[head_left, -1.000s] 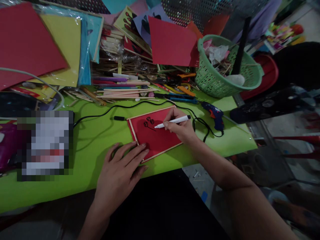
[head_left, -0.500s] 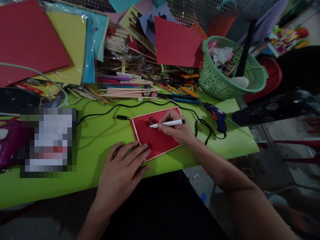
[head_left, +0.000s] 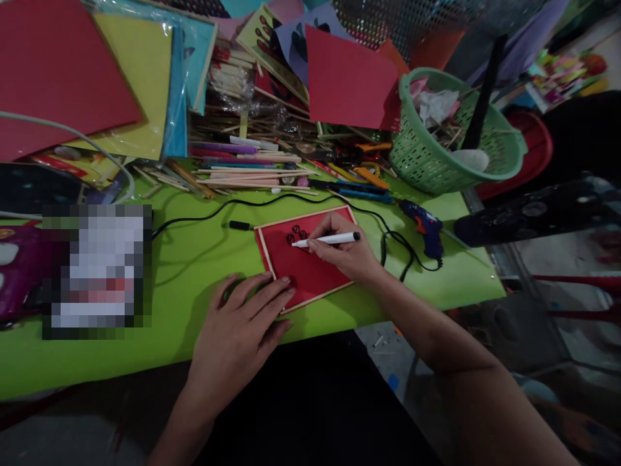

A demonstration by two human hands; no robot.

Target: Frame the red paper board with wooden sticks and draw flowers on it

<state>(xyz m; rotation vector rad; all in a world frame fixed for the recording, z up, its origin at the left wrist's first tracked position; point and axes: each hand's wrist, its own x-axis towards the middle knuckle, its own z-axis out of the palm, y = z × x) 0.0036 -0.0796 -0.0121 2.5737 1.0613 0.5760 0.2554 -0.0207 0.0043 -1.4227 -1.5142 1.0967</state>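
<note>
A red card [head_left: 310, 272] edged with thin wooden sticks lies on the green tabletop. Black outlined shapes [head_left: 297, 233] are drawn near its upper left. My right hand [head_left: 339, 249] grips a white marker [head_left: 334, 239] with a black end, its tip at the drawn shapes. Fingers stretched out, my left hand [head_left: 242, 323] rests flat over the card's lower left corner and the table beside it. Just left of the card's top corner lies a black marker cap [head_left: 239, 225].
A blue glue gun [head_left: 424, 226] lies to the right, its black cable running behind the card. Behind are a green basket [head_left: 451, 142] of scraps, a blue cutter [head_left: 356, 190] and bundled wooden sticks [head_left: 257, 176]. Coloured sheets [head_left: 63, 77] and a pixelated object [head_left: 99, 268] stand left.
The view has shifted slightly, moving the table items a little to the right. Lines of the drawn shapes look darker beside the marker tip. My left hand stays in place.
</note>
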